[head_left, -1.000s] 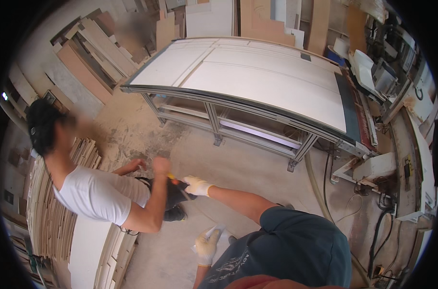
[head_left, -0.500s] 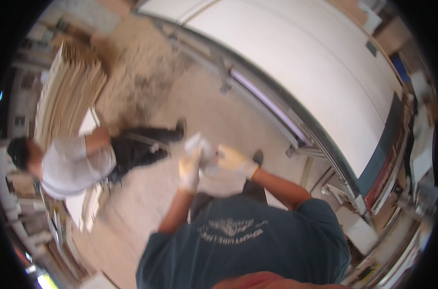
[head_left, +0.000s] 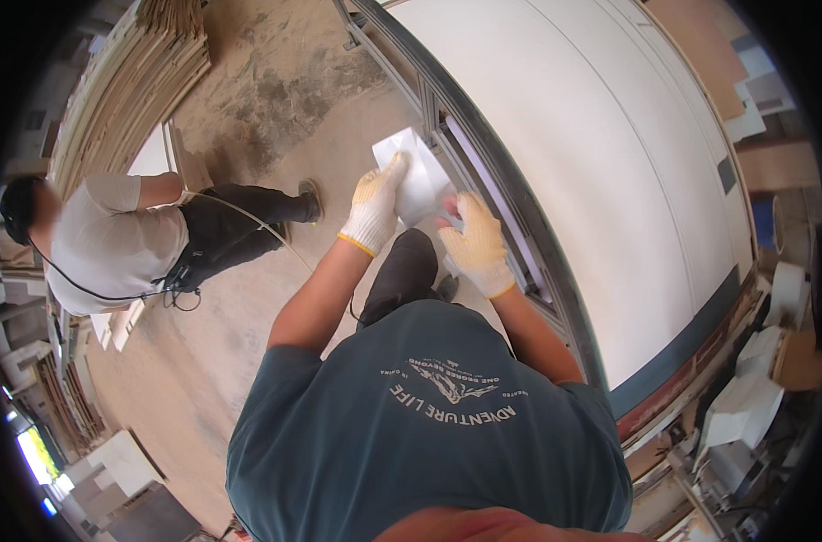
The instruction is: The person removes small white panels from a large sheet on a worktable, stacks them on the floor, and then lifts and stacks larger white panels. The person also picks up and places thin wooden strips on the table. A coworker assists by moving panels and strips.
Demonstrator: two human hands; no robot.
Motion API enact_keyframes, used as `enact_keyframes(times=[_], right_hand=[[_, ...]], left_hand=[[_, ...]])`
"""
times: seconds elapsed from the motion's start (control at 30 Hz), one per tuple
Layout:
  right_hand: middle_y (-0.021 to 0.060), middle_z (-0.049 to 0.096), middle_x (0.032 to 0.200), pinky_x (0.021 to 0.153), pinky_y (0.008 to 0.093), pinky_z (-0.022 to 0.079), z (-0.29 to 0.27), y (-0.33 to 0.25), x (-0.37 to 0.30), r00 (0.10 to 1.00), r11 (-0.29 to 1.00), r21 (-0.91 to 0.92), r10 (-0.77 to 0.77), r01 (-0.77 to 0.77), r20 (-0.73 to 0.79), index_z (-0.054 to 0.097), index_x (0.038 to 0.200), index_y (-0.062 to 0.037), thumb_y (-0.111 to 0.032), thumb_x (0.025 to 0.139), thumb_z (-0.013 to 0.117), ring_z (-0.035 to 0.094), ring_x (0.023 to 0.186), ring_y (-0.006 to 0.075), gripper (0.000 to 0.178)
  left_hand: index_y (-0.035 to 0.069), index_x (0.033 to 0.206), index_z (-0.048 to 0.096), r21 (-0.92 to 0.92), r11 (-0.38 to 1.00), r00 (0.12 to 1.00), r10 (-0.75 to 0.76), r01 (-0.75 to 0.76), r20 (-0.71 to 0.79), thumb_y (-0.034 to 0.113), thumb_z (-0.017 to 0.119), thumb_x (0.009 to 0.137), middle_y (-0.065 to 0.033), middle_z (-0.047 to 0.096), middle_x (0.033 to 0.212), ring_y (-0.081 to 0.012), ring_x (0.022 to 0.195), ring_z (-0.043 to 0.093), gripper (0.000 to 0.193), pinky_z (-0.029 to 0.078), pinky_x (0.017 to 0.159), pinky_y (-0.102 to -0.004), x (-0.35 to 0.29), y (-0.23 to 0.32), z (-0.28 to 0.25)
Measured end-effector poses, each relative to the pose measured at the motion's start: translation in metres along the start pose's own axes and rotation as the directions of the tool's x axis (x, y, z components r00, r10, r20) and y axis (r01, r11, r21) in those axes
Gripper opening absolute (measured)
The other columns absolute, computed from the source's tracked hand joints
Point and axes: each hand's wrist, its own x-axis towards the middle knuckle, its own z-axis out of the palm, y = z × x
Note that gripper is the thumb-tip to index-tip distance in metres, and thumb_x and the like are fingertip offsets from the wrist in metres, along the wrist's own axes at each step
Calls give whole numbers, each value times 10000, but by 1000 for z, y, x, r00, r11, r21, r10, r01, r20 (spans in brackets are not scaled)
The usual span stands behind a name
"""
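In my left hand [head_left: 376, 200], in a white and yellow knit glove, is a folded white sheet [head_left: 417, 172], paper or thin plastic; I cannot tell which. The thumb lies over its face and the fingers are behind it. My right hand [head_left: 476, 242], gloved alike but with bare fingertips, is closed at the sheet's lower right edge. Its curled fingers seem to pinch that edge, and part of the grip is hidden. Both hands are held out in front of my body, over the floor beside a large white-topped table [head_left: 591, 172].
The table's dark metal frame [head_left: 510, 176] runs close along my right. To the left a co-worker in a light shirt [head_left: 112, 239] stands beside a tall stack of boards [head_left: 126, 86]. A thin hose [head_left: 248, 215] hangs between us. White offcuts [head_left: 741, 402] lie at the far right.
My hands have moved up and rightward in view with the white sheet, closer to the table's frame. The whole view has shifted, and the sheet now appears flatter and more spread out.
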Motion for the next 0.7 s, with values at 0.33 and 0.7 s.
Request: enact_keyframes(times=[0.33,0.7], right_hand=[[134,710,1009,863,397,506,-15,42,188,946,990,-31,141,-138,293,665,1175,-12,-115,916,691,663,1007,272,281],[107,608,877,834,307,508,-152,-1,293,955,948,263,230,-177,-187,410,1508,-5,-12,902,614,624,836,203,640]], left_hand=[[7,1262,645,190,978,995,95,-86,-39,533,630,1005,-118,707,1155,-220,1008,682,586,544,896,-369,187,127,75],[-33,1325,632,411,896,731,-169,-165,661,311,650,1021,-106,705,1242,-209,1091,685,459,540,974,-371,273,163,191]])
